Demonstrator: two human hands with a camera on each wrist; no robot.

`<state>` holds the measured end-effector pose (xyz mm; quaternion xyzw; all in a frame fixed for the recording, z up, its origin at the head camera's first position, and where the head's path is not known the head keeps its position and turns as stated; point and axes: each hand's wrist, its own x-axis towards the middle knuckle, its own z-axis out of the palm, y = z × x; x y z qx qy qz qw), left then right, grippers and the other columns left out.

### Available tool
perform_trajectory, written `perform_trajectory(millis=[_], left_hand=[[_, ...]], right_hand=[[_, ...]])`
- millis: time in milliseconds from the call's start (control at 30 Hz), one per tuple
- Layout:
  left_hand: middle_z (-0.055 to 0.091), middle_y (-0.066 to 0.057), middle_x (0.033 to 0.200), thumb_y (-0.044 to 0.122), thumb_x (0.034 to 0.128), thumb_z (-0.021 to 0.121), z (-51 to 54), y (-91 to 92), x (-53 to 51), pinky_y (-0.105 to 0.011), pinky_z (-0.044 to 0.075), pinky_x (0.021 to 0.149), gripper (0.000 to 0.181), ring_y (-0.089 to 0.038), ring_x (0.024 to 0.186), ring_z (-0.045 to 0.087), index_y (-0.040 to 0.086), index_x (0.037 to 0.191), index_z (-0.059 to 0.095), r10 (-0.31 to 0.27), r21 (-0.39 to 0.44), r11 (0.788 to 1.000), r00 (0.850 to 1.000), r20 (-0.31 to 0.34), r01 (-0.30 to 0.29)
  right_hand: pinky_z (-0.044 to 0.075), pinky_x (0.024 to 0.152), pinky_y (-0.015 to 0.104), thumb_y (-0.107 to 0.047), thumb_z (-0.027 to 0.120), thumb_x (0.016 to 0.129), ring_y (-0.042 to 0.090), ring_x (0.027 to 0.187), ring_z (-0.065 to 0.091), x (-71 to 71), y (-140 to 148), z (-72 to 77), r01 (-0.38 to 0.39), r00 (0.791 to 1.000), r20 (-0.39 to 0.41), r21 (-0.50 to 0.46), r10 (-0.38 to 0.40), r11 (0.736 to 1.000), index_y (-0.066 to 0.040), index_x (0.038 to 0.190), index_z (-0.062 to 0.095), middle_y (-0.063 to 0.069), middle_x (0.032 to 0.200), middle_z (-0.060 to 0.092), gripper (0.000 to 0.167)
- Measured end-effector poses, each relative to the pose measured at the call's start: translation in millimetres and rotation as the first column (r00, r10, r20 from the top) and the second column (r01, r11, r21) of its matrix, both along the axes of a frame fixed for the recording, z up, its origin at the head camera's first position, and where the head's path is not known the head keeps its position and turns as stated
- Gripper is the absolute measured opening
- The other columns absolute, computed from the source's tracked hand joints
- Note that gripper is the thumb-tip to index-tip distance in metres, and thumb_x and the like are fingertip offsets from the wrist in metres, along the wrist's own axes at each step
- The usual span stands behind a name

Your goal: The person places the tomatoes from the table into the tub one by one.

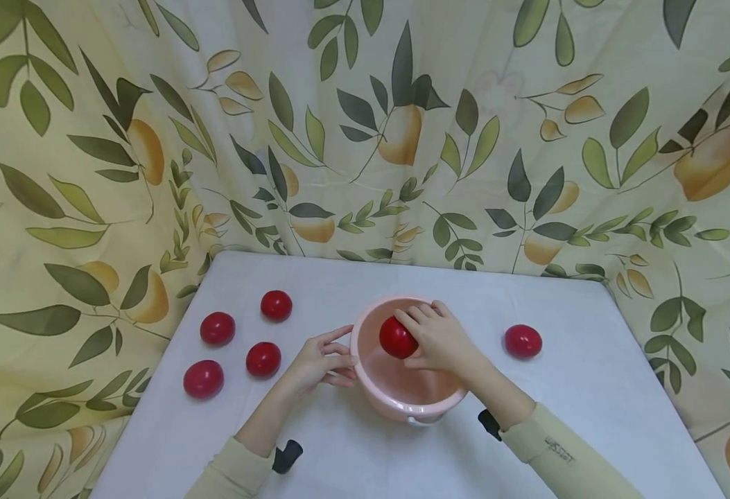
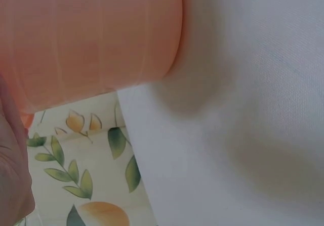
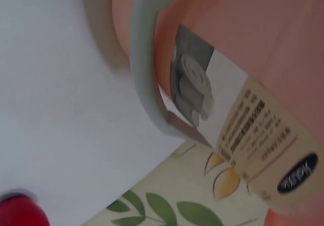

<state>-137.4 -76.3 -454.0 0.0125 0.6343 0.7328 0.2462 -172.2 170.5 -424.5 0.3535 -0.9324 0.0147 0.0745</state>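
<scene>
A pink bucket point(image 1: 396, 409) with a pale handle stands upright in the head view, mouth up. Over its mouth, my right hand point(image 1: 439, 339) grips a glossy red ball point(image 1: 396, 337), fingers on top and thumb below. My left hand point(image 1: 315, 364) touches the bucket's left side near the rim, its fingers extended and slightly spread. In the left wrist view, part of the left hand point(image 2: 12, 160) shows at the edge beside the bucket wall point(image 2: 91, 38). The right wrist view shows the bucket's handle point(image 3: 144, 69) and printed label point(image 3: 258, 140); the right hand is outside that view.
Several red balls point(image 1: 203, 379) lie on the white-covered table point(image 1: 340, 457) left of the bucket. Another red ball point(image 1: 523, 342) sits to its right. A curtain point(image 1: 365, 138) with leaf and fruit print hangs behind the table and along its sides.
</scene>
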Motion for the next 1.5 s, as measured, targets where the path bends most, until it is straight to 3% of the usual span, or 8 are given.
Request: perform_trajectory(millis=[367,633,833,1067,1300,1500], left_hand=[[0.063,-0.007,0.085,0.012,0.082,0.068,1.9,-0.3,1.1,-0.035,0.054,0.063,0.063,-0.022,0.07,0.068,0.015,0.138,0.041,-0.004,-0.031,0.999,1.0,0.004,0.004],[0.062,-0.007,0.086,0.013,0.082,0.068,2.0,-0.3,1.3,-0.035,0.054,0.064,0.063,-0.022,0.07,0.068,0.015,0.139,0.04,-0.008,-0.033,0.999,1.0,0.007,0.009],[0.062,-0.007,0.086,0.014,0.0823,0.068,3.3,-0.7,1.9,-0.035,0.054,0.065,0.063,-0.022,0.071,0.068,0.016,0.139,0.04,-0.007,-0.038,0.999,1.0,0.01,0.007],[0.062,-0.006,0.085,0.014,0.0839,0.066,5.3,-0.2,2.8,-0.033,0.054,0.065,0.062,-0.021,0.071,0.068,0.016,0.14,0.038,-0.014,-0.042,0.999,1.0,0.01,0.015],[0.063,-0.006,0.085,0.014,0.083,0.067,5.6,0.6,3.0,-0.033,0.054,0.065,0.063,-0.021,0.07,0.068,0.016,0.139,0.039,-0.014,-0.038,0.999,1.0,0.011,0.015],[0.062,-0.007,0.084,0.013,0.0825,0.067,3.4,0.9,2.9,-0.034,0.054,0.065,0.064,-0.021,0.07,0.068,0.015,0.139,0.039,-0.013,-0.033,0.999,1.0,0.01,0.013]], right_hand=[[0.038,0.093,0.047,-0.043,0.08,0.062,0.026,0.105,0.049,-5.5,-20.7,-16.3,-0.037,0.999,0.04,0.15,0.031,0.988,-0.012,0.128,0.05,0.009,0.113,0.057,0.079],[0.039,0.087,0.041,-0.05,0.073,0.067,0.023,0.1,0.05,-9.9,-27.4,-30.7,-0.023,1.0,-0.01,0.307,0.027,0.951,-0.012,0.129,0.048,0.008,0.112,0.057,0.077],[0.04,0.077,0.034,-0.056,0.067,0.072,0.02,0.093,0.052,-8.4,-28.2,-37.0,-0.026,0.992,-0.104,0.414,0.076,0.91,-0.011,0.128,0.049,0.007,0.11,0.057,0.074],[0.038,0.074,0.033,-0.058,0.064,0.074,0.02,0.09,0.052,-7.7,-26.2,-44.1,-0.029,0.977,-0.174,0.457,0.121,0.889,-0.011,0.127,0.049,0.006,0.106,0.054,0.072],[0.036,0.075,0.032,-0.052,0.068,0.073,0.019,0.091,0.048,-6.7,-23.6,-45.8,-0.011,0.97,-0.207,0.481,0.126,0.877,-0.016,0.124,0.048,0.004,0.105,0.05,0.066],[0.036,0.078,0.031,-0.032,0.066,0.081,0.018,0.093,0.047,-7.0,-22.3,-45.5,0.003,0.969,-0.214,0.522,0.128,0.853,-0.021,0.118,0.046,0.001,0.105,0.048,0.044]])
